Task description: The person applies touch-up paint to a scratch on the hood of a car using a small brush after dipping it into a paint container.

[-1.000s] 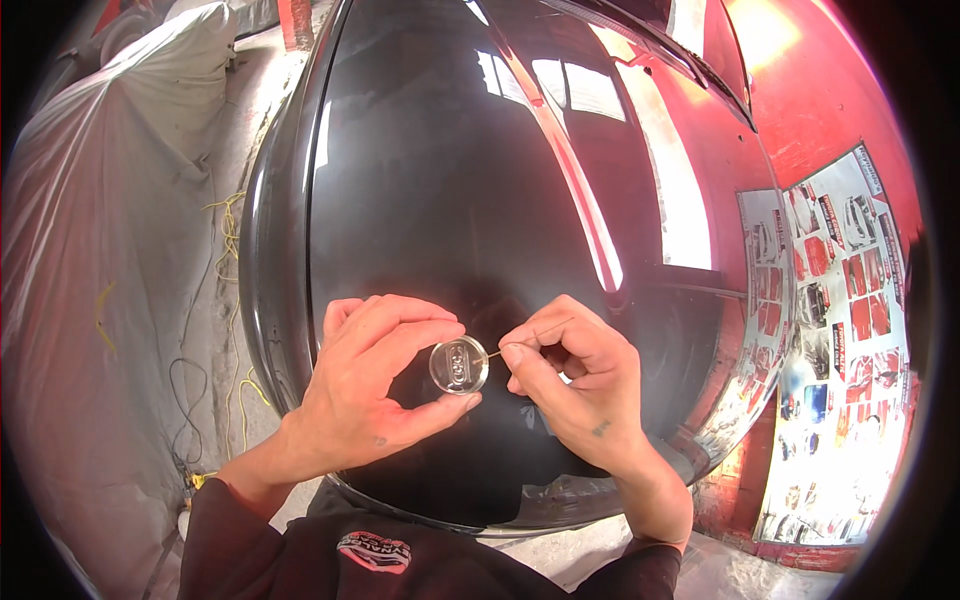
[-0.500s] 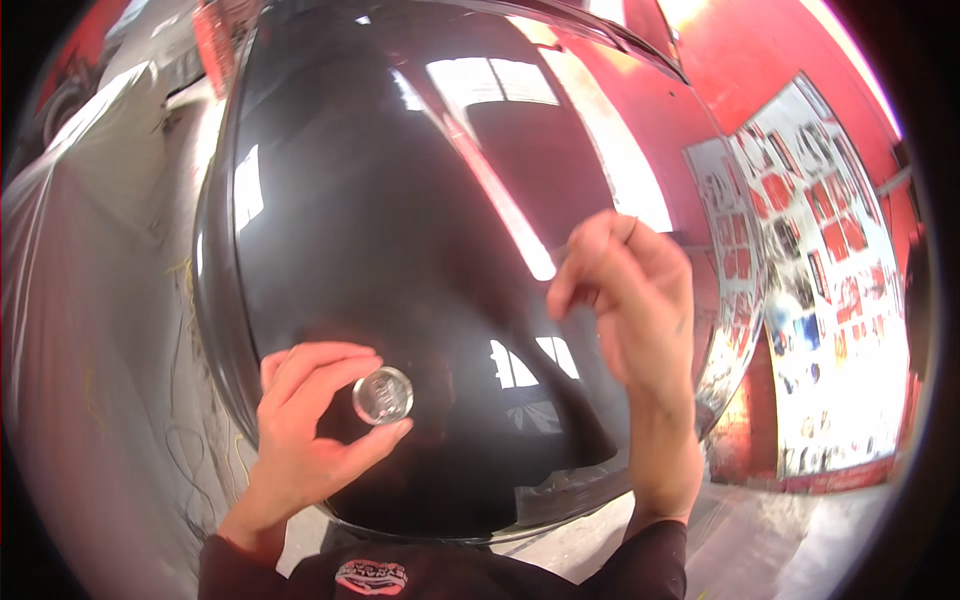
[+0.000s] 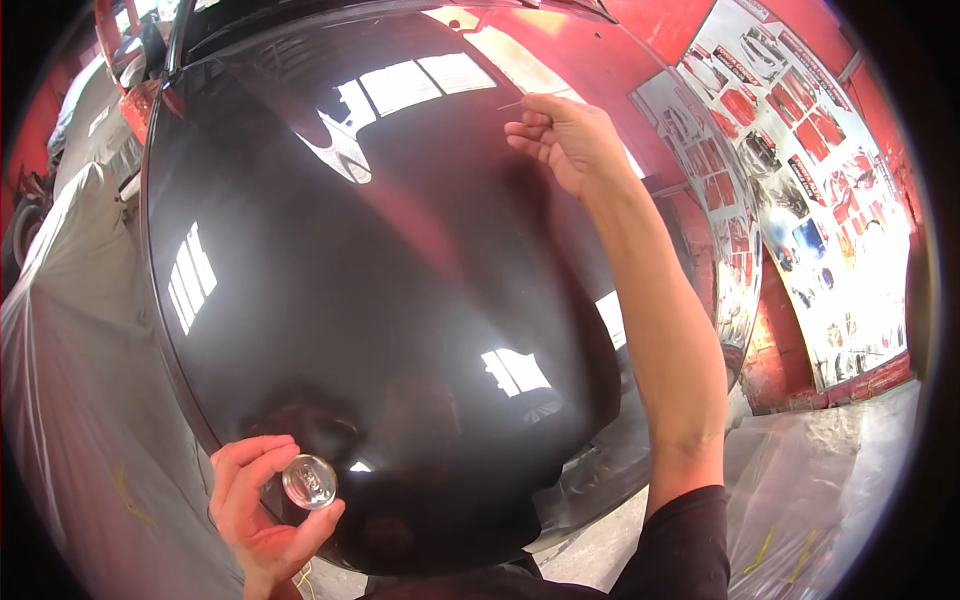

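Observation:
Below me spreads a glossy black car hood (image 3: pixel 330 290), with bright windows and red walls mirrored in its paint. My left hand (image 3: pixel 245 510), at the hood's near left edge, grips a small round clear container (image 3: pixel 310 482) between thumb and fingers; its contents are too small to make out. Far out over the hood's right side, my right hand (image 3: pixel 570 140) pinches a very thin, pale stick (image 3: pixel 511 105) between thumb and forefinger. Its other fingers are loosely curled. Whether the stick's tip touches the paint, I cannot tell.
Plastic sheeting (image 3: pixel 80 400) drapes something on the left, and more sheeting (image 3: pixel 800 500) lies at the lower right. A poster (image 3: pixel 790 170) with car pictures hangs on the red wall at right. The windshield edge (image 3: pixel 260 30) borders the hood's far end.
My right hand has reached forward and away over the hood, its arm now stretched out. My left hand, with the container, has shifted down and left in the picture. The view has tilted farther ahead.

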### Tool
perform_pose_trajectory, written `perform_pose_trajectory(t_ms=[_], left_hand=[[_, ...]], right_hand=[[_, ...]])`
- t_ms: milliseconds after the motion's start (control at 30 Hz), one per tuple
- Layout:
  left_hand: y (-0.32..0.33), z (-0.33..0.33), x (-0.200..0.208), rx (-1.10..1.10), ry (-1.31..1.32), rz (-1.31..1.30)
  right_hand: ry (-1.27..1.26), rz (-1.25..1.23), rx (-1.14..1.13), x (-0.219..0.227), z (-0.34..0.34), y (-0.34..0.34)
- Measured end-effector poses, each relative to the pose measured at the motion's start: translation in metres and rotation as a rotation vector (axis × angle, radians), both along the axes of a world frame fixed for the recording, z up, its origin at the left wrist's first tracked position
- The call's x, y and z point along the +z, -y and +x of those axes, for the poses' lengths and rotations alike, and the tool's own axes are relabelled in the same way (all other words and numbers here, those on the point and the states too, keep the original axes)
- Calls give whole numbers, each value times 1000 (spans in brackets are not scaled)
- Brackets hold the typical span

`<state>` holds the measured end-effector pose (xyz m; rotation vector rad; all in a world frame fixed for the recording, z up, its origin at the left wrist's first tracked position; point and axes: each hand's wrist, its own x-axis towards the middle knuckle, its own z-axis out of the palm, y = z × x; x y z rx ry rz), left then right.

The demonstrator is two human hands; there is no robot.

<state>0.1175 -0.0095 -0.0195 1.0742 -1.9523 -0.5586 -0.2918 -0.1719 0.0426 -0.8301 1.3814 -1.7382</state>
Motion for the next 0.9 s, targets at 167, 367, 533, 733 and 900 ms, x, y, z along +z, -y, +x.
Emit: perform_pose_trajectory(t_ms=[167,367,533,733,900], left_hand=[[-3,1,-3,19,-10,35],[-4,5,-7,30,-1,34],[-3,2,-13,16,-36,74],[-3,5,-15,15,-45,71],[-3,4,-16,0,-51,90]], right_hand=[[-23,8,-18,-3,-6,11],[-69,110,-41,-2,-38,15],[-112,154,-68,-4,-41,14],[-210,205,-97,-8,-38,19],[-265,206,-101,-10,-39,16]])
